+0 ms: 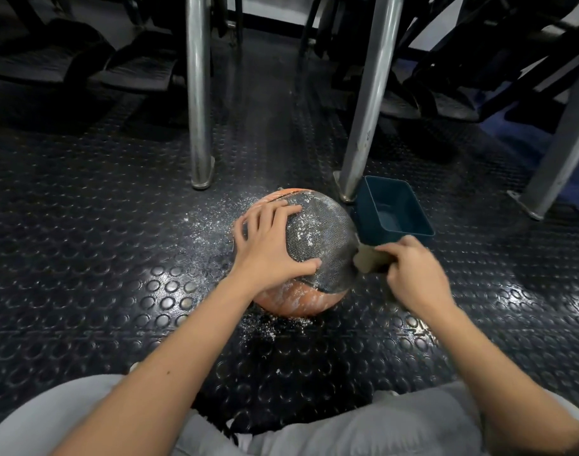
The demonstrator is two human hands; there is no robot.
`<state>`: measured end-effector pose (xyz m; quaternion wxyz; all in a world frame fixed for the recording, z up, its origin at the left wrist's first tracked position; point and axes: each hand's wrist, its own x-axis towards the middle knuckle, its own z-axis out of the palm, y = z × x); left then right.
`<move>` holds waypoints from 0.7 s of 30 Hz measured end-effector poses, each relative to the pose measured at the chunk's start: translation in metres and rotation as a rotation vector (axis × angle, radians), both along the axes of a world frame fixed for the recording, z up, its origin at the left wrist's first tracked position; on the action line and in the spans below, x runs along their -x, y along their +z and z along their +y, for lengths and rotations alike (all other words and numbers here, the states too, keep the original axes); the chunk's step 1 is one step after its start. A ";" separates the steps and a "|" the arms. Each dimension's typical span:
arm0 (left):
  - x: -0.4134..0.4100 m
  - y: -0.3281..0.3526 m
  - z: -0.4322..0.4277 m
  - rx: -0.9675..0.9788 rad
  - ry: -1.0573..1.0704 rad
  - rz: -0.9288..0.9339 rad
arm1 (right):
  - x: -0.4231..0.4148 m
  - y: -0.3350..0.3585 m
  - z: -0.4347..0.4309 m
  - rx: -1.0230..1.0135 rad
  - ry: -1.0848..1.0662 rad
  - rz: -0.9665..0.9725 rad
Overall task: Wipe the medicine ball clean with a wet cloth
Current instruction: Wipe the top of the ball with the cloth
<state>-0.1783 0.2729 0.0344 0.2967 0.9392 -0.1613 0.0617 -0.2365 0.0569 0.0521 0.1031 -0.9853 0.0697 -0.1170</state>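
An orange and black medicine ball (317, 238) rests on the studded black floor, speckled with white powder. My left hand (271, 248) lies spread flat on its top left side, fingers apart, steadying it. My right hand (413, 274) is closed on a beige cloth (367, 260), which presses against the ball's right side. The right hand is blurred.
A dark blue rectangular tub (393, 209) stands just right of the ball, behind the cloth. Steel frame legs (199, 93) (367, 110) rise behind the ball, another at far right (558, 153). White powder (209, 218) is scattered on the floor around the ball. My knees are at the bottom.
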 end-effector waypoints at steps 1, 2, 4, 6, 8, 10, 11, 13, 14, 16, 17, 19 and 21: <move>0.000 0.000 -0.001 -0.002 -0.001 0.006 | -0.002 0.010 -0.004 -0.020 -0.036 -0.010; -0.001 0.001 -0.001 -0.003 0.004 0.004 | -0.008 0.022 -0.002 -0.051 -0.021 -0.085; -0.003 0.002 -0.003 -0.003 0.007 0.001 | -0.021 0.045 0.019 -0.119 0.126 -0.308; -0.004 0.001 -0.002 0.006 0.005 -0.005 | -0.030 0.053 0.045 -0.201 0.328 -0.351; -0.004 0.001 0.001 0.011 0.005 0.002 | -0.029 0.032 0.050 -0.206 0.426 -0.280; -0.005 0.000 0.002 0.014 -0.001 0.016 | -0.023 0.008 0.028 -0.151 0.307 -0.206; -0.006 0.000 0.002 0.017 0.000 0.015 | -0.022 0.004 0.013 -0.093 0.184 -0.135; -0.007 0.000 -0.001 0.015 -0.009 0.021 | -0.024 0.010 -0.012 -0.022 -0.056 -0.075; -0.008 0.000 -0.002 0.017 -0.011 0.019 | -0.025 0.019 -0.014 -0.062 -0.114 -0.154; -0.009 -0.002 -0.002 0.027 -0.002 0.015 | -0.027 0.034 0.002 -0.190 -0.028 -0.432; -0.009 -0.002 -0.002 0.031 0.000 0.013 | -0.026 0.037 0.016 -0.224 0.096 -0.521; -0.010 -0.002 -0.001 0.043 -0.003 0.011 | -0.019 0.019 0.032 -0.190 0.380 -0.460; -0.010 -0.001 0.000 0.042 -0.003 0.015 | -0.019 -0.001 0.025 -0.134 0.409 -0.280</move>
